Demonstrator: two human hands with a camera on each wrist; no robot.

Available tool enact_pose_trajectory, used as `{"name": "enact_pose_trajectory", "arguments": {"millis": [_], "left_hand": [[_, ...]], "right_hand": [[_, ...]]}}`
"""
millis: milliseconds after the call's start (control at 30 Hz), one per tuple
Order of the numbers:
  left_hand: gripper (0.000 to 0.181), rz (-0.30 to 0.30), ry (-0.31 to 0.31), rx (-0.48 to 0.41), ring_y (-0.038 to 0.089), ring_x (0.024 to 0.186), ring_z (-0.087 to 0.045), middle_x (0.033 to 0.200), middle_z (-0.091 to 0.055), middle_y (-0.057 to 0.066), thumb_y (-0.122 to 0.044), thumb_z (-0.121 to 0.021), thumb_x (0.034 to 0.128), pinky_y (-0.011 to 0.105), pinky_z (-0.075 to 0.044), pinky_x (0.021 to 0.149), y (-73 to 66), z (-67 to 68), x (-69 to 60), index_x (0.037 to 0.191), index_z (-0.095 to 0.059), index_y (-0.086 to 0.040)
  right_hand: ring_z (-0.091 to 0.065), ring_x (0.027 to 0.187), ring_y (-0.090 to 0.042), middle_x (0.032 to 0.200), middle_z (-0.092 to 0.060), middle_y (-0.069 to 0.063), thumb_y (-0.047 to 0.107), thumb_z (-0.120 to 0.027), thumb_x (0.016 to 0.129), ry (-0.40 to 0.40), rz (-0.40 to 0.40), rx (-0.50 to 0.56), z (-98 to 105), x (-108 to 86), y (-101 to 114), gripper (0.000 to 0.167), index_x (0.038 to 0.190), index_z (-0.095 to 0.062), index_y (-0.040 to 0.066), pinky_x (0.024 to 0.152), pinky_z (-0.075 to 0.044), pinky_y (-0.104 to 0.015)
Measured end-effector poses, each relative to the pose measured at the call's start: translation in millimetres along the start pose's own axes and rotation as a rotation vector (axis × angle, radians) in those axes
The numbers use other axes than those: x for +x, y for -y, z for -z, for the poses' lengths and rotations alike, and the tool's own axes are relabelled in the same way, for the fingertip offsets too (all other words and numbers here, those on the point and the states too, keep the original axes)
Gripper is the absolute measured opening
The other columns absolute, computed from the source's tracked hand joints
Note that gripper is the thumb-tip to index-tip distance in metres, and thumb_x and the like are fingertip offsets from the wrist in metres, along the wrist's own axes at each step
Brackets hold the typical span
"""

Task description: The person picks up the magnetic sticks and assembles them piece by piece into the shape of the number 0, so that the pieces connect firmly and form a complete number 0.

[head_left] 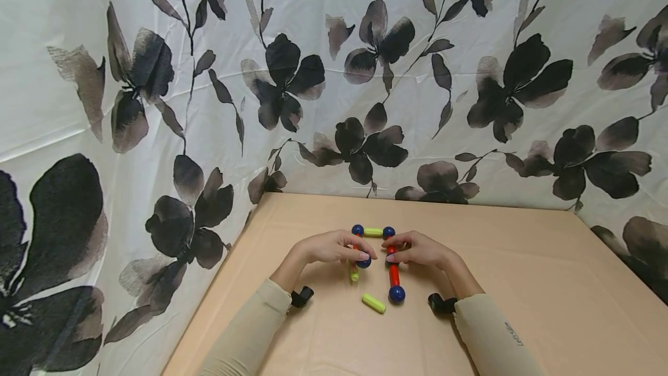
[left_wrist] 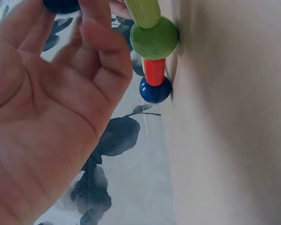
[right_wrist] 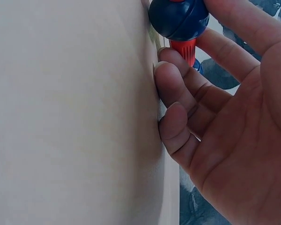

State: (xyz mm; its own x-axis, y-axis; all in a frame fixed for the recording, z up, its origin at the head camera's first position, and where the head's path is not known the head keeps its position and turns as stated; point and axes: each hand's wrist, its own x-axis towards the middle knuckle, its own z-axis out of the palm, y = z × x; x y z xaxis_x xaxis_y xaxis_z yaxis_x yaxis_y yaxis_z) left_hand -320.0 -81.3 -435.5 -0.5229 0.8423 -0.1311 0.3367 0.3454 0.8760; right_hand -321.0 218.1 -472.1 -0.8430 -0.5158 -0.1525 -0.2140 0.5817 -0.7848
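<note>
My left hand (head_left: 331, 246) pinches a blue ball (head_left: 363, 261) between thumb and fingers, lifted off the table. Just beyond that hand, a green ball (left_wrist: 154, 37) joins a red rod (left_wrist: 154, 71) to a yellow-green rod (head_left: 354, 274); the head view hides this ball. My right hand (head_left: 421, 248) pinches a blue ball (right_wrist: 179, 18) midway along the frame's right side, its lower fingers curled near the tabletop. Red rods (head_left: 394, 275) run from that ball to a near blue ball (head_left: 397, 294) and a far blue ball (head_left: 388, 231).
A yellow-green rod (head_left: 373, 232) joins the far right ball to the far left blue ball (head_left: 357, 230). One loose yellow-green rod (head_left: 373, 303) lies nearer on the tan table (head_left: 522, 306). Behind the table hangs a floral cloth (head_left: 433, 103).
</note>
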Motion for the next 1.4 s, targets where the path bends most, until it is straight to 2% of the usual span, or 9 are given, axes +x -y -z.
{"name": "enact_pose_trajectory", "arguments": {"millis": [100, 167, 233, 333, 533, 633, 900, 1100, 1400], "left_hand": [[0.028, 0.031, 0.071, -0.04, 0.042, 0.085, -0.063, 0.099, -0.069, -0.004, -0.029, -0.064, 0.1048, 0.034, -0.047, 0.067, 3.4, -0.4, -1.1, 0.128, -0.074, -0.018], [0.03, 0.04, 0.114, -0.064, 0.051, 0.083, -0.056, 0.092, -0.065, -0.002, -0.028, -0.064, 0.105, 0.032, -0.041, 0.062, 5.1, -0.9, -1.9, 0.129, -0.073, -0.014], [0.029, 0.043, 0.145, -0.083, 0.054, 0.081, -0.051, 0.089, -0.063, -0.002, -0.026, -0.063, 0.1051, 0.03, -0.039, 0.06, 6.2, -1.2, -2.5, 0.13, -0.073, -0.012], [0.027, 0.052, 0.183, -0.105, 0.047, 0.073, -0.048, 0.09, -0.064, -0.002, -0.024, -0.064, 0.1049, 0.029, -0.037, 0.058, 6.6, -2.0, -3.2, 0.128, -0.074, -0.014], [0.022, 0.085, 0.251, -0.111, 0.019, 0.066, -0.052, 0.104, -0.071, -0.005, -0.022, -0.067, 0.103, 0.026, -0.037, 0.057, 2.6, -4.4, -4.7, 0.122, -0.078, -0.021], [0.021, 0.098, 0.263, -0.111, 0.014, 0.064, -0.052, 0.105, -0.072, -0.005, -0.019, -0.07, 0.1007, 0.025, -0.037, 0.055, 1.1, -6.0, -5.7, 0.12, -0.079, -0.02], [0.02, 0.116, 0.256, -0.078, 0.015, 0.064, -0.054, 0.103, -0.072, -0.003, -0.016, -0.075, 0.0966, 0.026, -0.038, 0.055, -0.2, -8.9, -6.2, 0.116, -0.081, -0.019], [0.019, 0.116, 0.244, -0.024, 0.017, 0.069, -0.053, 0.104, -0.07, -0.005, -0.016, -0.076, 0.0958, 0.027, -0.039, 0.056, -2.6, -9.4, -4.7, 0.113, -0.082, -0.02], [0.021, 0.098, 0.281, -0.007, 0.015, 0.067, -0.05, 0.106, -0.073, -0.007, -0.008, -0.076, 0.0942, 0.027, -0.039, 0.056, -4.1, -10.4, -2.6, 0.114, -0.081, -0.013]], "right_hand": [[-0.055, 0.093, -0.026, 0.114, -0.069, -0.003, 0.032, -0.077, 0.095, -0.004, 0.003, 0.007, -1, -0.3, 0, 0.041, 0.132, -0.072, 0.014, 0.076, -0.05, -0.033], [-0.055, 0.094, -0.026, 0.114, -0.07, -0.003, 0.031, -0.077, 0.095, -0.005, 0.002, 0.014, -1, -0.6, 0, 0.041, 0.132, -0.072, 0.014, 0.076, -0.05, -0.033], [-0.055, 0.094, -0.026, 0.114, -0.07, -0.003, 0.031, -0.077, 0.095, -0.006, 0.0, 0.02, -2, -0.7, 0, 0.041, 0.132, -0.072, 0.014, 0.076, -0.05, -0.033], [-0.055, 0.094, -0.026, 0.114, -0.07, -0.003, 0.031, -0.077, 0.095, -0.008, -0.004, 0.018, -2, -0.6, 0, 0.041, 0.132, -0.072, 0.014, 0.076, -0.051, -0.033], [-0.055, 0.095, -0.026, 0.114, -0.07, -0.003, 0.032, -0.077, 0.095, -0.009, -0.009, 0.016, -3, -0.4, 0, 0.041, 0.132, -0.072, 0.015, 0.077, -0.051, -0.033], [-0.055, 0.095, -0.026, 0.114, -0.07, -0.003, 0.032, -0.078, 0.095, -0.009, -0.01, 0.018, -3, -0.6, 0, 0.041, 0.131, -0.072, 0.015, 0.077, -0.051, -0.034], [-0.055, 0.093, -0.026, 0.112, -0.07, -0.002, 0.031, -0.078, 0.094, -0.007, -0.006, 0.026, -3, -1.4, 1, 0.04, 0.131, -0.072, 0.015, 0.076, -0.052, -0.033], [-0.055, 0.093, -0.026, 0.111, -0.069, -0.003, 0.031, -0.078, 0.094, -0.006, -0.004, 0.032, -2, -0.7, -1, 0.04, 0.131, -0.072, 0.014, 0.076, -0.052, -0.033], [-0.055, 0.093, -0.026, 0.112, -0.069, -0.004, 0.031, -0.078, 0.094, 0.001, 0.003, 0.041, 0, 0.8, -3, 0.04, 0.13, -0.072, 0.014, 0.076, -0.052, -0.034]]}}
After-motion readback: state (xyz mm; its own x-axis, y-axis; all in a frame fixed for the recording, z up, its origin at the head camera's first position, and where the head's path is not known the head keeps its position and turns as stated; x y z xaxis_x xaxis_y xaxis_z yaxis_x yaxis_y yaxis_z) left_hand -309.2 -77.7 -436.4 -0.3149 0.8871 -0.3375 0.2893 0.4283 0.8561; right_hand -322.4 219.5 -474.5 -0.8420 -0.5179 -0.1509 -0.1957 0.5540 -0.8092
